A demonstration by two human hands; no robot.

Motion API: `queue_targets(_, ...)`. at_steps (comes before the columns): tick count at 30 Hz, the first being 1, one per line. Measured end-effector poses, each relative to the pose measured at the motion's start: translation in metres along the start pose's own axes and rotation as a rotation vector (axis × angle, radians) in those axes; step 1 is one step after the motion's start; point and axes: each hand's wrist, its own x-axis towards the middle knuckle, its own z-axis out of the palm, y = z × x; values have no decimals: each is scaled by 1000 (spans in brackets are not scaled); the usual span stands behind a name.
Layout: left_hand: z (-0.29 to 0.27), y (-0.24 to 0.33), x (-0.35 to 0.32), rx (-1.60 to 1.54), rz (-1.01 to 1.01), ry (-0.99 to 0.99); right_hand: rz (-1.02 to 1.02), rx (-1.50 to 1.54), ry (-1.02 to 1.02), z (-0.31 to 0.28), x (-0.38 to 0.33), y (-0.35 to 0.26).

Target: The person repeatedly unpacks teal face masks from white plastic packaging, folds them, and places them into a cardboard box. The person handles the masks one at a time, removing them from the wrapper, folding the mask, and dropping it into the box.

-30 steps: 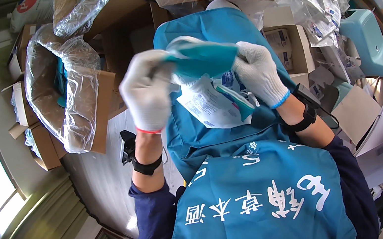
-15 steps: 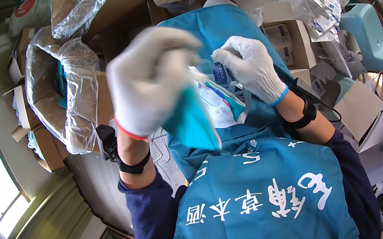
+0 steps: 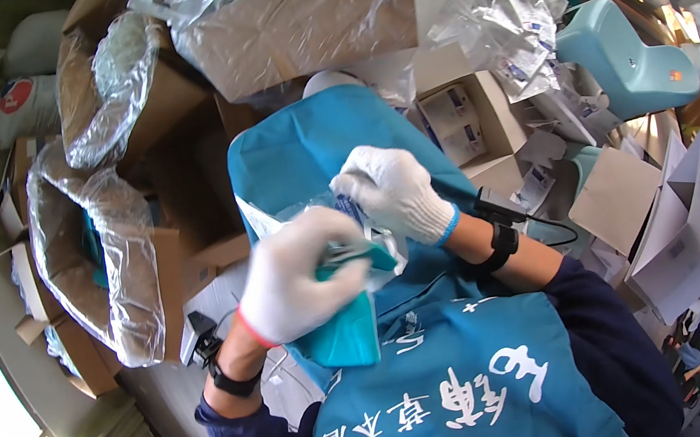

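Note:
My left hand, in a white knit glove with a red cuff, is closed on a teal folded sheet. The sheet hangs below the fingers over my apron, and a teal fold shows above the thumb. Close by on the right, my right hand, gloved in white with a blue cuff, has its fingers curled together at a clear plastic bag. A blue-and-white printed packet shows beside those fingers. My left hand hides much of the bag.
A teal apron covers my lap. Ahead stands a plastic-covered cardboard box, with an open carton of packets to its right. A plastic-lined box stands left. Bagged packets lie near a light-blue stool.
My left hand has come down with the teal sheet, beside the right hand. The white printed packet seen between the hands is now mostly hidden. The whole view has shifted.

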Motion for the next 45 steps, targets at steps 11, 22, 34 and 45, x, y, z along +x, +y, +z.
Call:
queue_targets(11, -43, -23, -23, -495, -140, 906, -13, 11, 289, -178, 45, 79)
queue_targets(22, -15, -29, -10, -817, -135, 835, 350, -543, 978, -401, 107, 188)
queue_targets(34, -23, -78, -14, -1083, -5, 563, -298, 489, -44, -138, 90, 39)
queue_targets(45, -9, -123, -28, -1330, 198, 571, -196, 570, 265, -17, 39, -54)
